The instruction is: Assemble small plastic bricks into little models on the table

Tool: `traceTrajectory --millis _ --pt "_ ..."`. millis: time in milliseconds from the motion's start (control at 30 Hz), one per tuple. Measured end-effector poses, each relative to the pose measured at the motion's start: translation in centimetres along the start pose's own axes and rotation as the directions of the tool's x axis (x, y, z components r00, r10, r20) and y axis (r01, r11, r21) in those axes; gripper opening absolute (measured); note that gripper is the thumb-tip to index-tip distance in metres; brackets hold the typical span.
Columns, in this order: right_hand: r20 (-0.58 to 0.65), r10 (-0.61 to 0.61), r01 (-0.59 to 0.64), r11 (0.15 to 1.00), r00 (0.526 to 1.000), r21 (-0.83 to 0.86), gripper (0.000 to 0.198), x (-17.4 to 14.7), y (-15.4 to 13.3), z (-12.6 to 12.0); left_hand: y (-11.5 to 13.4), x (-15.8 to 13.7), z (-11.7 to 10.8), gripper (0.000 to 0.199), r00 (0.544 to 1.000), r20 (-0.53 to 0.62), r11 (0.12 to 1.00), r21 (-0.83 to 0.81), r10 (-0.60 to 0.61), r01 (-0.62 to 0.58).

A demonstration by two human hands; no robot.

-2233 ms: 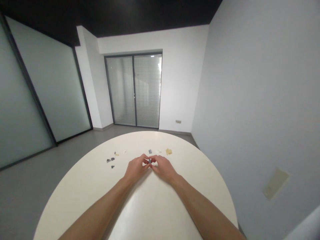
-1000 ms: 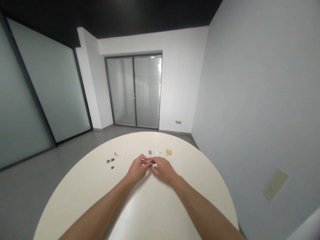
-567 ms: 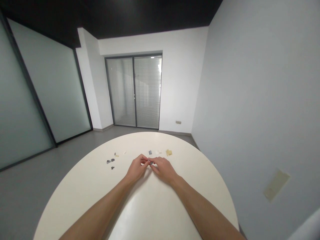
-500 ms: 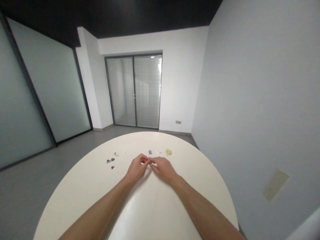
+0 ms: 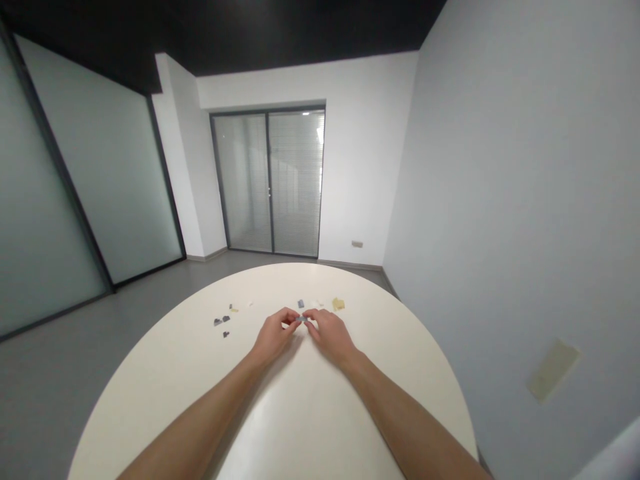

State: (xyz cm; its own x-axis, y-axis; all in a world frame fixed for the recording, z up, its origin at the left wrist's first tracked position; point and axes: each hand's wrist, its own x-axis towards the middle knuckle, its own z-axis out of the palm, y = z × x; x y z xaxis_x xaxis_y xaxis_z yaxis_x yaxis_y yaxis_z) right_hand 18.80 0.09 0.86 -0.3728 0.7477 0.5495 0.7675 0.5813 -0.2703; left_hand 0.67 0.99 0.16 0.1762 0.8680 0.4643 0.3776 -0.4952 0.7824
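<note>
Over the middle of the round white table, my left hand and my right hand face each other, fingertips almost meeting. Between them is a small, thin grey piece, pinched at its left end by my left fingers and at its right end by my right ones. Its exact kind is too small to make out. Just beyond the hands lies a small blue-grey block. A cluster of yellow pieces rests past my right hand, with pale bits beside it.
Several small dark grey pieces lie on the table left of my hands, with a little yellow piece and a white bit near them. Past the table's far edge stand a glass door and white walls.
My right fingers have shifted slightly, and the grey piece now shows as a thin strip between both hands. The pieces on the table look the same.
</note>
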Motion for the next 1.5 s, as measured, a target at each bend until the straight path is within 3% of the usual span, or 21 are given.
traceTrajectory --millis 333,833,1200,1500 --pt "-0.027 0.042 -0.042 0.998 0.999 -0.035 0.019 0.2 0.1 0.0 1.3 -0.2 -0.3 0.022 1.0 0.029 1.0 0.002 -0.008 0.008" --pt "-0.028 0.065 -0.065 0.998 0.997 0.008 0.019 -0.1 0.4 0.2 0.2 -0.2 -0.1 0.018 1.0 0.029 1.0 0.025 -0.007 0.006" --pt "0.053 -0.063 0.055 0.99 0.997 0.128 0.038 -0.3 0.0 0.1 0.1 -0.4 0.0 0.032 0.998 0.043 0.998 0.046 -0.047 0.045" --pt "0.034 0.013 -0.016 0.995 0.999 0.101 0.036 -0.4 -0.1 0.3 -0.2 -0.5 0.2 0.03 0.997 0.023 0.995 0.076 -0.068 0.066"
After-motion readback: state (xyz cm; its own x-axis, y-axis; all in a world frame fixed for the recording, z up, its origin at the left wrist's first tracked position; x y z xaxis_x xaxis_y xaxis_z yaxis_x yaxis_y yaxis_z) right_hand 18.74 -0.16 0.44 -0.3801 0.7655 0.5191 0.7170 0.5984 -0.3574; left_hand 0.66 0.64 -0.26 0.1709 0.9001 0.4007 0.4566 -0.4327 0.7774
